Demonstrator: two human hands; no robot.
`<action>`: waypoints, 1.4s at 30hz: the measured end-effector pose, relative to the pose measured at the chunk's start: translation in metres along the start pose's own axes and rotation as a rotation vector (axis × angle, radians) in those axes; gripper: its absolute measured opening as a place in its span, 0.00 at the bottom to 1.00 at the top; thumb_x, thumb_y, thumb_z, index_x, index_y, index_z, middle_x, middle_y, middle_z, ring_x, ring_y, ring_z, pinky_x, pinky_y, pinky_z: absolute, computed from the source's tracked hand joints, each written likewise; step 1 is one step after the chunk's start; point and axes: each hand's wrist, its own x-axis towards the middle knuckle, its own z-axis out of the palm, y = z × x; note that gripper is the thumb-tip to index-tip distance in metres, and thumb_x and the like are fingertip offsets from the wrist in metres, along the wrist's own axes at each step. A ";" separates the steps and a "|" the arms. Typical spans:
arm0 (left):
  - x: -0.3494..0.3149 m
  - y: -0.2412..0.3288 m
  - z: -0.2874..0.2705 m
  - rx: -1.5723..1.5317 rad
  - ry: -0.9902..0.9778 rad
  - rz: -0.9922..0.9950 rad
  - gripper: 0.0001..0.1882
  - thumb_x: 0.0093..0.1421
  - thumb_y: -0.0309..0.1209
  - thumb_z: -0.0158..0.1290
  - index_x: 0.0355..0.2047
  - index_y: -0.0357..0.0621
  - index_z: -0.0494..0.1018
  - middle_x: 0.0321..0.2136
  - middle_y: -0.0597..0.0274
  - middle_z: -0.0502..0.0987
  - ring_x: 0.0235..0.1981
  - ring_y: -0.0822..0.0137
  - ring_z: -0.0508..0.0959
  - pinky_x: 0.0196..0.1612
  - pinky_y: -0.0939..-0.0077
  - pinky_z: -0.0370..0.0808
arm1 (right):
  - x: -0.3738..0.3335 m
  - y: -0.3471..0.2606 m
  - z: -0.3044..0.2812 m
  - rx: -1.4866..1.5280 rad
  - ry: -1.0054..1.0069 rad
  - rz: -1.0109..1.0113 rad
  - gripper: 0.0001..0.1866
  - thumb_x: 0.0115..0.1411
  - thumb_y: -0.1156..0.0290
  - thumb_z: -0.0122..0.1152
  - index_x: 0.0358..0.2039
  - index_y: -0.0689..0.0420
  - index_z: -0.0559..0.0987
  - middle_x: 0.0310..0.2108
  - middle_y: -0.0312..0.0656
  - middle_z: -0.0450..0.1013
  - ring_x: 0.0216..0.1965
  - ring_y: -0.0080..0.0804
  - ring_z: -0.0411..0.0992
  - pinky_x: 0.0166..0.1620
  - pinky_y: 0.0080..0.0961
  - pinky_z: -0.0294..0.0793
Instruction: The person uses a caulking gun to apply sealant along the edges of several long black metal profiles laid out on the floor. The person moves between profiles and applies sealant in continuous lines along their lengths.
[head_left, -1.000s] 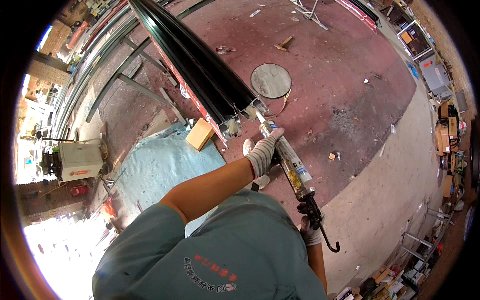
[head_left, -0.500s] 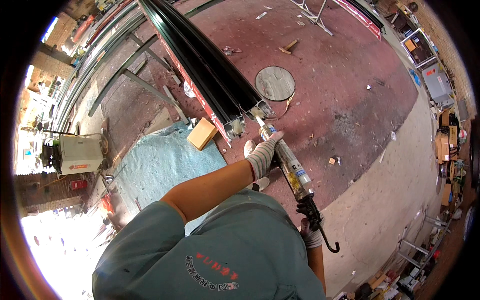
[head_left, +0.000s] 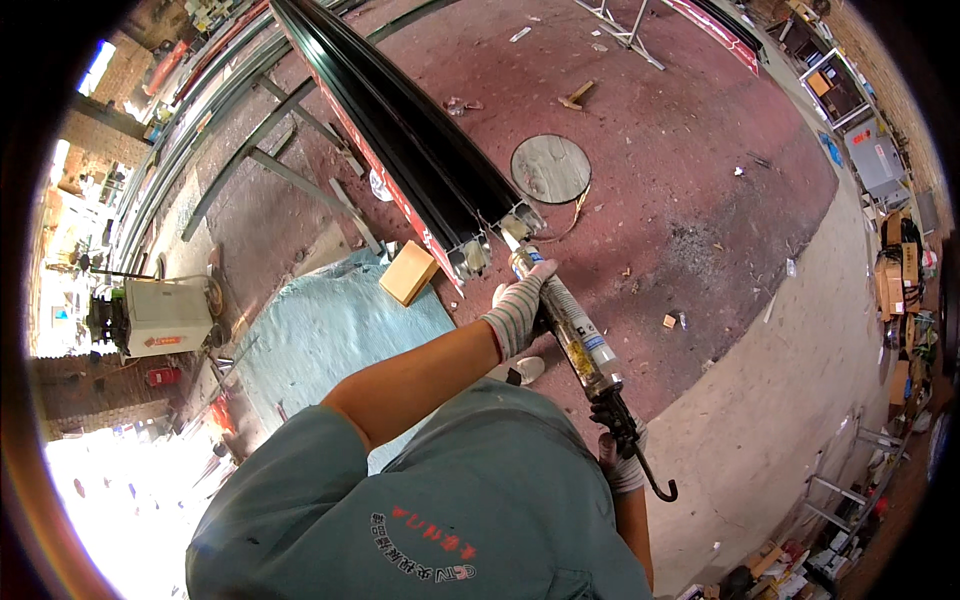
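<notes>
A caulking gun loaded with a sealant tube slants up and left in front of me. My left hand, in a striped glove, wraps round its front part. At its trigger end my right hand grips the handle; that hand is gloved too and partly hidden by the gun. The tube's pale nozzle reaches the cut end of a long black metal profile; whether it goes inside I cannot tell. Pale material shows in the open end of the neighbouring profile.
Left of the profile ends stands a cardboard box beside a light-blue sheet on the floor. A round grey disc and a hammer lie beyond. Metal racks stand at the left, a white machine nearer me.
The caulking gun and both hands have shifted very slightly to the left, the nozzle staying at the profile end. My grip looks the same.
</notes>
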 end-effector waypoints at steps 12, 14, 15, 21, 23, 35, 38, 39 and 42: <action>-0.010 -0.003 0.008 -0.176 0.031 -0.015 0.36 0.49 0.36 0.67 0.49 0.38 0.56 0.36 0.52 0.74 0.31 0.60 0.79 0.34 0.60 0.80 | -0.007 -0.013 0.003 0.361 0.066 0.214 0.17 0.56 0.61 0.54 0.41 0.59 0.75 0.29 0.42 0.75 0.29 0.34 0.73 0.29 0.29 0.71; -0.015 0.000 0.011 -0.173 0.062 -0.046 0.36 0.49 0.36 0.67 0.49 0.38 0.57 0.36 0.52 0.74 0.31 0.60 0.79 0.34 0.61 0.79 | -0.008 0.003 0.001 0.150 0.049 0.077 0.18 0.55 0.60 0.55 0.41 0.59 0.75 0.30 0.42 0.75 0.29 0.36 0.74 0.29 0.30 0.71; -0.009 -0.003 0.008 -0.105 0.057 -0.016 0.30 0.50 0.42 0.65 0.43 0.40 0.61 0.33 0.55 0.74 0.30 0.61 0.77 0.34 0.62 0.78 | -0.010 0.011 0.001 0.088 0.038 0.042 0.19 0.54 0.59 0.55 0.42 0.58 0.75 0.30 0.42 0.75 0.29 0.37 0.74 0.29 0.30 0.71; 0.013 -0.013 -0.001 0.047 0.063 0.045 0.23 0.52 0.52 0.59 0.31 0.46 0.71 0.26 0.61 0.74 0.26 0.63 0.75 0.35 0.65 0.75 | -0.010 0.015 -0.004 -0.002 0.030 0.040 0.19 0.51 0.62 0.57 0.42 0.58 0.76 0.30 0.43 0.74 0.30 0.40 0.74 0.31 0.32 0.72; 0.010 -0.012 0.000 0.067 0.099 0.059 0.22 0.52 0.52 0.59 0.31 0.46 0.71 0.25 0.61 0.74 0.26 0.63 0.75 0.35 0.64 0.76 | -0.005 -0.003 -0.004 0.014 0.068 0.099 0.19 0.51 0.64 0.57 0.44 0.59 0.75 0.30 0.44 0.75 0.29 0.40 0.74 0.32 0.31 0.73; -0.135 0.004 0.041 -0.041 0.027 -0.099 0.26 0.54 0.50 0.60 0.40 0.42 0.68 0.31 0.58 0.75 0.31 0.60 0.78 0.42 0.61 0.78 | -0.053 -0.103 -0.062 0.620 0.013 0.513 0.30 0.53 0.68 0.65 0.57 0.63 0.69 0.27 0.39 0.73 0.25 0.24 0.71 0.26 0.20 0.69; -0.142 0.011 0.021 -0.062 -0.095 -0.097 0.26 0.55 0.51 0.58 0.40 0.42 0.68 0.32 0.57 0.75 0.38 0.58 0.77 0.50 0.56 0.73 | -0.052 -0.108 -0.050 0.652 0.082 0.415 0.32 0.50 0.62 0.71 0.54 0.63 0.73 0.22 0.37 0.71 0.22 0.24 0.69 0.23 0.20 0.67; -0.144 0.015 0.011 -0.049 -0.100 -0.074 0.26 0.56 0.52 0.58 0.41 0.42 0.68 0.33 0.57 0.75 0.37 0.58 0.77 0.49 0.56 0.73 | -0.048 -0.115 -0.041 0.623 0.081 0.376 0.33 0.49 0.59 0.71 0.52 0.64 0.73 0.22 0.37 0.71 0.22 0.22 0.68 0.23 0.18 0.66; -0.173 0.041 -0.025 -0.051 -0.130 -0.014 0.29 0.56 0.54 0.56 0.46 0.44 0.68 0.40 0.59 0.75 0.43 0.60 0.76 0.55 0.53 0.67 | -0.033 -0.138 -0.019 0.540 0.002 0.214 0.30 0.44 0.67 0.70 0.48 0.66 0.75 0.23 0.39 0.73 0.23 0.20 0.68 0.26 0.18 0.67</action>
